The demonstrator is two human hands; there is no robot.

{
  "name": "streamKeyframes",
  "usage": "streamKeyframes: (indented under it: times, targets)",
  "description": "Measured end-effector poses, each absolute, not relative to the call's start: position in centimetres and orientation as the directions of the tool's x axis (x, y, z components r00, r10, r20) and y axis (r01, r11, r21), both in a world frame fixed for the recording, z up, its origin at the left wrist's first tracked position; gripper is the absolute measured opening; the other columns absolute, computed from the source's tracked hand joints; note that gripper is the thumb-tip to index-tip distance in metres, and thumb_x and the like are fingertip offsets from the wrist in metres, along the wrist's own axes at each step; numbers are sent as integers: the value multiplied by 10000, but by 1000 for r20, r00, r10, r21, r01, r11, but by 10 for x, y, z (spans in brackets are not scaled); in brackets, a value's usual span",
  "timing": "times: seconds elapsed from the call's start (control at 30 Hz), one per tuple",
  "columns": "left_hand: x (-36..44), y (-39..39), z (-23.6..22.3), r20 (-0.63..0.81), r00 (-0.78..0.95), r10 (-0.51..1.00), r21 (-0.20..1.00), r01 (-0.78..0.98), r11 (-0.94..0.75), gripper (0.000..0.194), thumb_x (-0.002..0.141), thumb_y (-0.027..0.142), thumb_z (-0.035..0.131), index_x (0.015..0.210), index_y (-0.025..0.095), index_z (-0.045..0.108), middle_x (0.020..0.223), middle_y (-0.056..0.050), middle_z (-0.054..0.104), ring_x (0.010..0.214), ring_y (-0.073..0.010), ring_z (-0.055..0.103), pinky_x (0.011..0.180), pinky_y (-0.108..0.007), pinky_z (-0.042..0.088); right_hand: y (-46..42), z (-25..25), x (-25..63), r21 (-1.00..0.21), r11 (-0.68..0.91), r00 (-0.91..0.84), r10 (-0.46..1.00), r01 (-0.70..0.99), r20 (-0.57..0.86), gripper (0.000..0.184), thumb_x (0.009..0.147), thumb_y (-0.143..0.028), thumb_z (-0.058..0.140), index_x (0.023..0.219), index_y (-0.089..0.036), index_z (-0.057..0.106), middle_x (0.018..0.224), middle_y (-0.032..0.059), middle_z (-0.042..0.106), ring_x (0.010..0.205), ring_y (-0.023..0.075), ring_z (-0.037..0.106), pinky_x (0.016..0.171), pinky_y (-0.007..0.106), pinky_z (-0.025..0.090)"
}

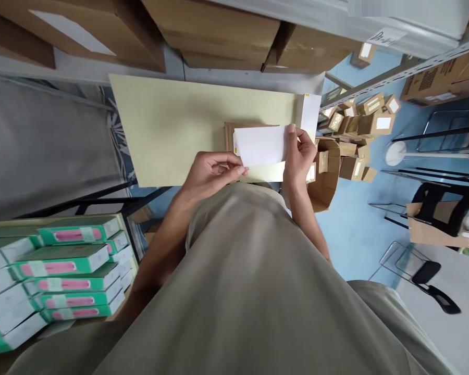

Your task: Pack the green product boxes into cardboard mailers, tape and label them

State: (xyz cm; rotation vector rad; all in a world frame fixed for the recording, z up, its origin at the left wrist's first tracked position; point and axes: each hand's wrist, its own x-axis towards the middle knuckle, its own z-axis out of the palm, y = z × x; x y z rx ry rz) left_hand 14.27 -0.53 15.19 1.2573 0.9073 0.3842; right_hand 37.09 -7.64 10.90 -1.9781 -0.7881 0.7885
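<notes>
A plain white box, slim and rectangular with a small yellow mark at its left end, is held level above the table. My right hand grips its right end, thumb on top. At its lower left corner, the fingertips of my left hand pinch the edge. Directly behind and partly under it lies a brown cardboard piece, mostly covered, so I cannot tell its full shape. A similar white box with a yellow mark stands at the right end of the pale yellow tabletop.
Brown cartons line the shelf behind the table. Green and white boxes are stacked at lower left. Right of the table, an open carton and several small parcels sit near a black chair on the blue floor.
</notes>
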Motion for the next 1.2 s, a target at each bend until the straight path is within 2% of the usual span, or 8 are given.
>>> streamKeyframes:
  times: [0.13, 0.5, 0.67, 0.73, 0.83, 0.93, 1.03, 1.2]
  targets:
    - [114, -1, 149, -335, 610, 718, 941, 177, 289, 292, 866, 486, 831, 824, 200, 793, 832, -82, 810, 746, -209, 767, 569, -275, 579, -65, 100, 344, -871, -431, 579, 782, 235, -231, 767, 1104, -880, 401, 1233, -235, 797, 980, 67, 745, 990, 247, 762, 807, 373, 656]
    - [58, 13, 136, -362, 606, 708, 927, 152, 344, 238, 872, 437, 784, 861, 200, 808, 869, -89, 818, 655, -168, 688, 479, -248, 460, -55, 102, 292, -828, -394, 524, 839, 399, -147, 757, 1096, -891, 404, 1235, -253, 787, 1065, 60, 727, 1053, 230, 749, 850, 334, 628]
    - [42, 20, 136, -338, 632, 697, 936, 145, 322, 265, 881, 461, 789, 867, 197, 785, 864, -84, 803, 666, -166, 692, 498, -252, 480, -50, 102, 274, -840, -422, 600, 785, 341, -151, 756, 1136, -844, 340, 1180, -221, 766, 1080, 76, 735, 1043, 233, 759, 875, 362, 666]
    - [37, 21, 137, -315, 643, 699, 943, 125, 309, 282, 884, 476, 796, 861, 196, 771, 857, -78, 796, 655, -156, 681, 498, -245, 477, -48, 103, 265, -824, -465, 599, 775, 325, -201, 704, 1148, -810, 381, 1180, -218, 762, 1053, 86, 748, 1013, 243, 759, 859, 382, 674]
    - [31, 23, 136, -256, 644, 721, 959, 78, 271, 315, 890, 505, 811, 854, 197, 757, 847, -65, 787, 659, -144, 676, 516, -233, 485, -51, 114, 248, -780, -454, 500, 839, 429, -213, 554, 1139, -743, 528, 1234, -249, 761, 1099, 92, 759, 1019, 246, 751, 851, 385, 664]
    - [24, 25, 133, -195, 620, 760, 978, 59, 203, 322, 911, 510, 814, 859, 198, 757, 858, -56, 786, 716, -149, 708, 565, -227, 515, -60, 142, 228, -799, -305, 336, 932, 518, -138, 391, 1128, -632, 641, 1154, -268, 781, 1118, 78, 749, 985, 224, 729, 856, 377, 644]
    - [17, 26, 128, -146, 615, 775, 989, 80, 123, 301, 934, 490, 800, 875, 197, 766, 871, -50, 788, 760, -157, 729, 592, -227, 524, -69, 170, 209, -848, -179, 195, 977, 499, -91, 307, 1091, -565, 737, 1082, -264, 799, 1038, 51, 738, 877, 192, 684, 791, 356, 624]
    - [8, 25, 123, -80, 645, 760, 993, 114, 8, 225, 954, 420, 756, 904, 204, 794, 886, -40, 803, 765, -156, 730, 610, -231, 520, -65, 178, 190, -834, -187, 214, 973, 520, -85, 210, 1069, -461, 777, 1024, -257, 805, 969, 29, 727, 796, 168, 642, 727, 337, 590]
